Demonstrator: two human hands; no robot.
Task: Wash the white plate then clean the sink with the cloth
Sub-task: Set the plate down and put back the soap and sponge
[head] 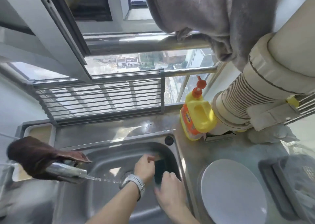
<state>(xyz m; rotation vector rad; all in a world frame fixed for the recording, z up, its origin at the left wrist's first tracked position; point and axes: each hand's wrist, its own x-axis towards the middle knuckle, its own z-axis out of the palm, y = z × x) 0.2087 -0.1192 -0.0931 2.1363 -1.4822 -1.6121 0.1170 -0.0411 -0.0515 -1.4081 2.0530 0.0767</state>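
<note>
A: Where is the round white ceramic plate (233,191)?

B: It lies flat on the steel counter (242,148) to the right of the stainless steel sink (109,157), just beside the basin's right rim; no hand touches it.

A: And the hands?

B: Both are down in the basin near its right wall; the left hand (144,168), with a pale grey wristwatch (134,182) on its wrist, has its fingers curled at the top edge of a dark rectangular cloth (160,171); the right hand (170,189) grips the lower edge of the same dark cloth; the frame is blurred there, so finer detail of the fingers is not clear.

A: Is water running?

B: Yes; a thin stream leaves the chrome tap (68,171) at the left and crosses toward the left wrist; a brown rag (37,155) is draped over the tap.

A: Anything else nearby?

B: A yellow detergent bottle with a red pump (197,111) stands at the back right corner of the counter, against a ribbed beige duct pipe (247,96); a grey towel (213,14) hangs above; a grey tray (279,186) sits right of the plate.
</note>
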